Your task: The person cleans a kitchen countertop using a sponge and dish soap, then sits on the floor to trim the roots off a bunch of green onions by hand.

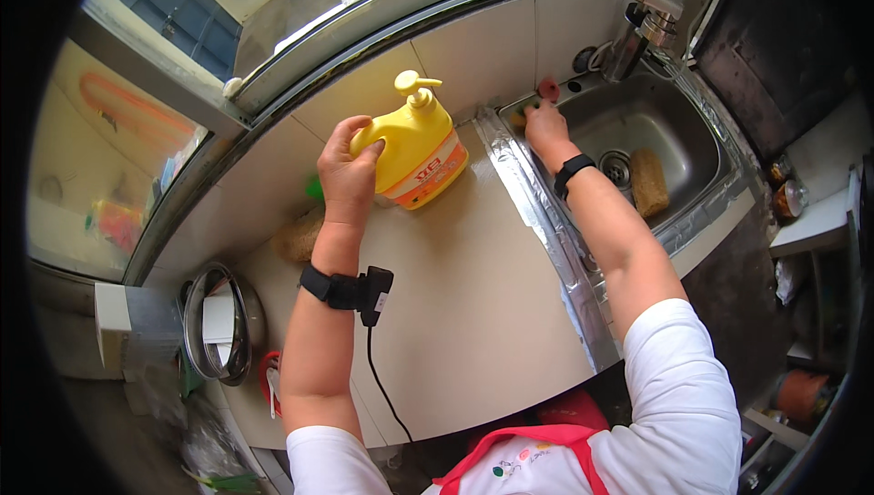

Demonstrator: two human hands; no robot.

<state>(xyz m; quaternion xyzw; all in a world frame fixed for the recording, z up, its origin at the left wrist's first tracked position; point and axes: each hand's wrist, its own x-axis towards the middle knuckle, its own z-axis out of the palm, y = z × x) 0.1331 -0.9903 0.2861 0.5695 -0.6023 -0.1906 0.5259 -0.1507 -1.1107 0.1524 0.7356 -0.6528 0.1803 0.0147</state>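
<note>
My left hand (349,167) grips a yellow pump bottle of liquid detergent (413,160) by its side handle. The bottle is upright but leans a little, over or on the countertop near the tiled wall; whether its base touches is unclear. At the back left corner of the sink (662,105), my right hand (546,127) has its fingers on a small yellow and green thing (521,116), perhaps a sponge. That thing is mostly hidden by the hand. A brown loofah-like piece (649,182) lies in the basin beside the drain (614,166).
A chrome faucet (631,44) stands behind the sink. Foil tape (539,215) runs along the sink's left edge. Another brown piece (295,241) lies behind my left wrist. Metal bowls (256,317) sit at the left. A black cable (382,386) hangs from my left wristband.
</note>
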